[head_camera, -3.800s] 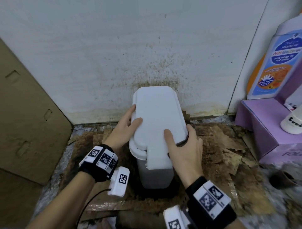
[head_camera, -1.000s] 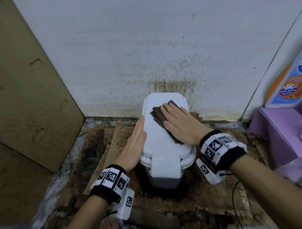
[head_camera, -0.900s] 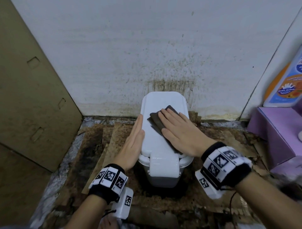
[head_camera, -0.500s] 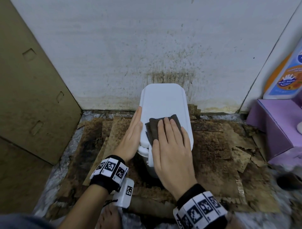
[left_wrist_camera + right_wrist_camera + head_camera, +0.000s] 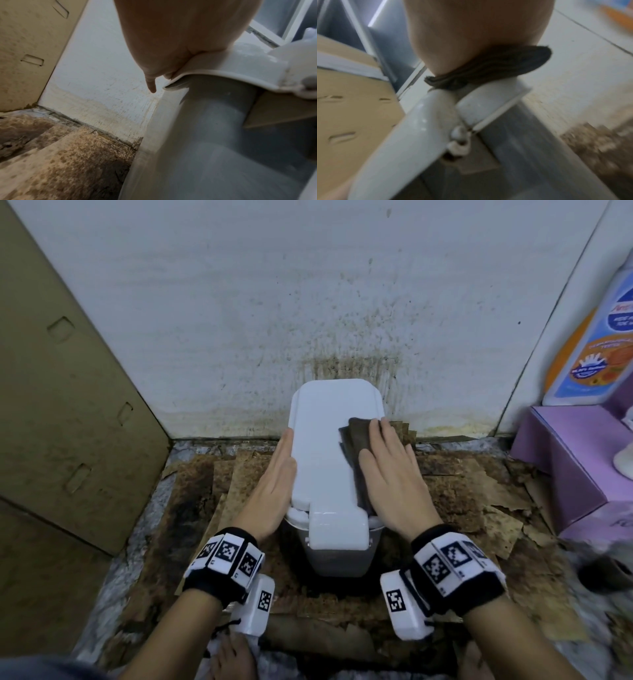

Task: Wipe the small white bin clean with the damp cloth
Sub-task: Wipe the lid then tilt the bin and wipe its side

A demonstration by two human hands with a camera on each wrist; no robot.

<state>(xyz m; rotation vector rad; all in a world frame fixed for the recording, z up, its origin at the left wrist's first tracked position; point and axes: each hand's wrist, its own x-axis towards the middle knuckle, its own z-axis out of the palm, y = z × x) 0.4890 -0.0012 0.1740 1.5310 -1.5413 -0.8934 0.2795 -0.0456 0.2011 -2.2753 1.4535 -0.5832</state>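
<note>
The small white bin (image 5: 329, 460) stands on the floor against the wall, lid closed, grey body (image 5: 214, 142) below. A dark brown cloth (image 5: 356, 443) lies on the lid's right side. My right hand (image 5: 387, 470) lies flat on it with straight fingers, pressing it down; the right wrist view shows the cloth (image 5: 496, 70) squashed between palm and lid (image 5: 481, 108). My left hand (image 5: 277, 484) rests flat against the lid's left edge with straight fingers, and its palm (image 5: 171, 40) touches the rim in the left wrist view.
Stained, torn cardboard (image 5: 479, 487) covers the floor around the bin. A cardboard panel (image 5: 61, 392) leans at the left. A purple box (image 5: 568, 460) with a bottle (image 5: 596, 344) on it stands at the right. The white wall (image 5: 308, 285) behind is spattered brown.
My right hand has slid the cloth from the lid's front middle to its right side and further back. The left hand stays on the lid's left edge.
</note>
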